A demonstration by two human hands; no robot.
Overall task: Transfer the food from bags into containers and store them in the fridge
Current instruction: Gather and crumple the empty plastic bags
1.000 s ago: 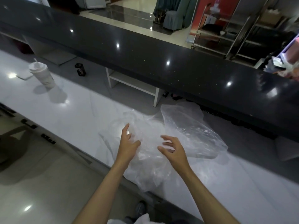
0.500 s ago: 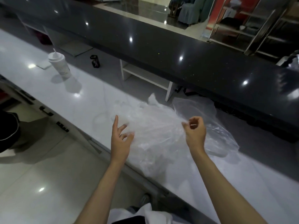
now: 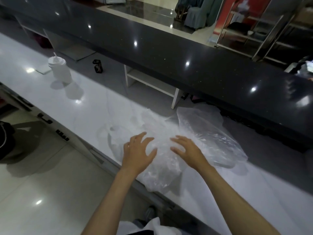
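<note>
Item: clear plastic bags (image 3: 171, 150), thin crinkled film, glossy, heaped loosely on the white counter (image 3: 94, 106). The heap lies at the counter's near edge, with one fold drooping over that edge. A second lobe of film, smoother and rounded, spreads to the right toward the dark counter (image 3: 169, 53). Contents of the bags cannot be made out through the wrinkles.

Left hand (image 3: 137, 154): fingers spread and straight, palm down, laid on the left part of the heap; it grasps nothing.

Right hand (image 3: 188, 151): fingers spread and only slightly bent, palm down over the middle of the heap; whether it touches the film cannot be told. It grasps nothing.

White counter: polished, marble-like, faint grey veining, bright spots of reflected light.

Dark counter: raised, black, speckled, highly glossy, running behind the white one.

Lidded cup (image 3: 59, 69): white, tapered, with a straw, upright on the white counter well to the left of the bags. Any print on it is too blurred to read.

Small black box (image 3: 98, 66): on the grey floor beyond the counter; pale lettering, illegible.
</note>
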